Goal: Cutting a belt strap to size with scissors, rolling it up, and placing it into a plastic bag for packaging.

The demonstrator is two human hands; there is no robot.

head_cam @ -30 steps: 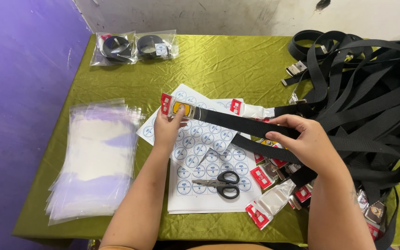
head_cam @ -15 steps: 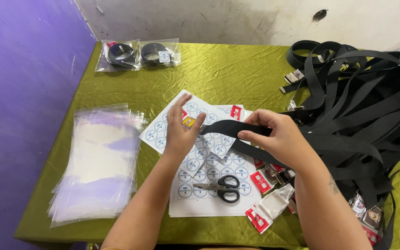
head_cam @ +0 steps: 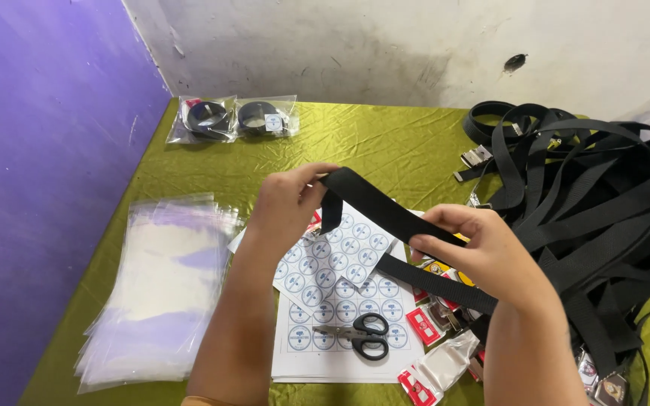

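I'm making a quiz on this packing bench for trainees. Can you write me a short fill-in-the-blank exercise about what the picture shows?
1. Both the left hand and the right hand hold a black ____.
2. The scissors lie on a sheet of round ____.
3. The stack of clear bags lies to the ____ of the left hand.
4. The table is covered with a ____ cloth.

Missing words: strap; stickers; left; green

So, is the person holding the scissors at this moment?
No, the scissors lie on the sticker sheets while the left hand and right hand hold a black strap.
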